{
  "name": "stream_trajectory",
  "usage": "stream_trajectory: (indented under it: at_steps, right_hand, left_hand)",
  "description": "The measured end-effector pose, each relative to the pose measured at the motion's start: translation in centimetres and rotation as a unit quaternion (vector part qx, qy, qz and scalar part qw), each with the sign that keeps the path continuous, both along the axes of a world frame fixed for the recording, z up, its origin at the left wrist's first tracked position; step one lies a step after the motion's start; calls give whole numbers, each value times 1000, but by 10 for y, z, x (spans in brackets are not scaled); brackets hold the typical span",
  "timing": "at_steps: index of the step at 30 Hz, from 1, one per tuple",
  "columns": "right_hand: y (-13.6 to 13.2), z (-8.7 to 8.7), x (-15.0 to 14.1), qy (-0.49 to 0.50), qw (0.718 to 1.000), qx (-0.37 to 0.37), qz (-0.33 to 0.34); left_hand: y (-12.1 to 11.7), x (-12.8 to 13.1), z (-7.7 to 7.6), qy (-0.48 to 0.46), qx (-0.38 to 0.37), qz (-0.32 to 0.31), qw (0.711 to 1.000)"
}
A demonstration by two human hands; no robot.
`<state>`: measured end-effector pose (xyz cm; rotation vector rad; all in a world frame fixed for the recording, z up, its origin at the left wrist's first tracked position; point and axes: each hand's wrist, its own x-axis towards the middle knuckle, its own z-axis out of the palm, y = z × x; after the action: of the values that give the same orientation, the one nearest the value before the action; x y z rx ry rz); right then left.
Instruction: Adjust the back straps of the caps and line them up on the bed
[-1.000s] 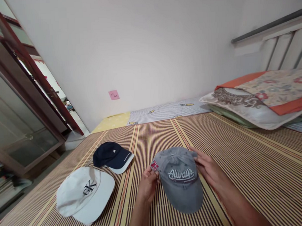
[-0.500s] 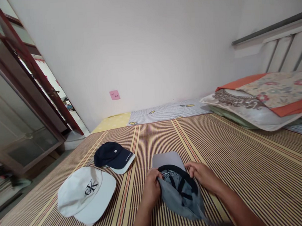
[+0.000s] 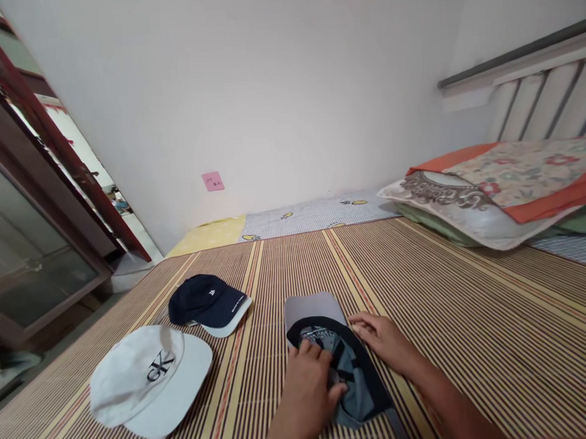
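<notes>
A grey baseball cap (image 3: 316,306) lies upside down on the striped mat, its brim pointing away from me and its dark lining and inner straps showing. My left hand (image 3: 307,384) reaches into the crown, fingers apart and pressed on the lining, covering the cap's left side. At the right edge, by the base of the brim, my right hand (image 3: 383,338) has its fingertips closed on the cap. To the left rest a white cap (image 3: 135,375) with a black monogram and, behind it, a navy cap (image 3: 204,301) with a white-edged brim.
The striped mat (image 3: 452,303) covers the bed up to the white wall (image 3: 278,97). Pillows with an orange-edged floral cover (image 3: 528,170) lie at the far right, below a white slatted headboard (image 3: 545,105). A pink note (image 3: 212,181) is on the wall. A door stands left.
My left hand has let go of the cap's left rim and moved inside the crown. The crown's near part has shifted and folded. My right hand stays at the right edge. The view has shifted slightly.
</notes>
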<state>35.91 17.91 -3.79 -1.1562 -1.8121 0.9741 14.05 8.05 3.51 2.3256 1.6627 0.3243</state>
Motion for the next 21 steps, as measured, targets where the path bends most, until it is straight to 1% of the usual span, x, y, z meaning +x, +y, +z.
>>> stream_trajectory:
  at_steps: [3, 5, 7, 9, 12, 15, 18, 21]
  right_hand:
    - [-4, -3, -14, 13, 1000, -17, -1]
    - [-4, -5, -20, 31, 999, -29, -2]
    - [-3, -6, -23, 57, 998, -35, -10]
    - [-1, -4, -23, 81, 996, -30, -35]
    - [1, -1, -19, 109, 990, -21, -85]
    - [2, -2, -14, 119, 987, -31, -104]
    - [-2, -4, -6, 112, 988, -51, -94]
    - [-13, -2, 6, 97, 990, -61, -83]
  left_hand:
    - [0, 2, -2, 36, -42, 35, 998]
    - [3, -3, -8, 21, -46, 46, 998]
    - [7, -10, -17, -36, -36, 59, 997]
    - [13, -16, -26, -126, -15, 79, 989]
    - [22, -24, -35, -246, 17, 113, 963]
    - [27, -30, -39, -342, 12, 120, 932]
    - [28, -33, -40, -400, -9, 98, 911]
    - [27, -36, -37, -408, -21, 79, 909]
